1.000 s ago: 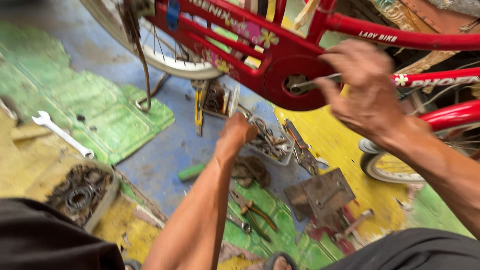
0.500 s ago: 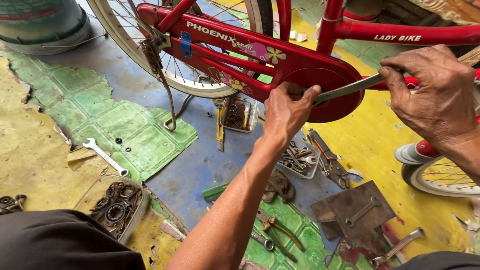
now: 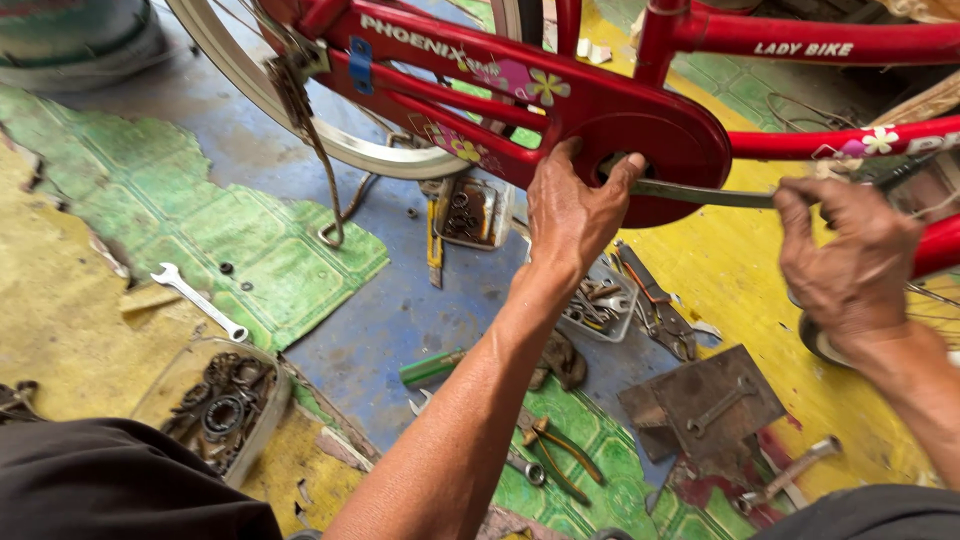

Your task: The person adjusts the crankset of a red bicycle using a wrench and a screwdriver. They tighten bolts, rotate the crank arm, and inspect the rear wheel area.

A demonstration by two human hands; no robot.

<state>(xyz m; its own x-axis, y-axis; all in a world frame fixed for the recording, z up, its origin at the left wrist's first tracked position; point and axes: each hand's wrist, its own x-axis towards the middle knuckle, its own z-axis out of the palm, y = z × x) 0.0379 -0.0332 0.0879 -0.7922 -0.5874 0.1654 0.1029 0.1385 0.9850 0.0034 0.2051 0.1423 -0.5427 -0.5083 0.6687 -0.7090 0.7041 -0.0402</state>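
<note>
The left hand (image 3: 572,205) rests against the red chain guard (image 3: 650,140) of the bicycle, fingers spread narrowly over the round end of the guard with the thumb and fingertips at the crank hole; it grips nothing loose. The right hand (image 3: 840,265) is closed around the far end of a long grey metal bar (image 3: 700,193), which runs level from that hand to the centre of the chain guard, where its tip meets the left hand's fingers. The hand is motion-blurred, so the exact finger placement cannot be told. The bicycle stands on its kickstand (image 3: 325,170), the white-rimmed rear wheel (image 3: 300,120) to the left of the guard. On the floor (image 3: 400,310), painted blue and yellow with patches of green tiled sheeting, lie several tools: 1 open-ended spanner (image 3: 200,302) on the left, well apart from both hands; a clear tray of bearings and rings (image 3: 215,400) near the person's dark trouser leg; a small tray of mixed parts (image 3: 595,305) just below the left wrist; dark pliers (image 3: 655,305) beside that tray; green-handled pliers (image 3: 555,455) near the left forearm; and a rusty metal plate (image 3: 700,405) carrying 1 small spanner, below the right hand.
</note>
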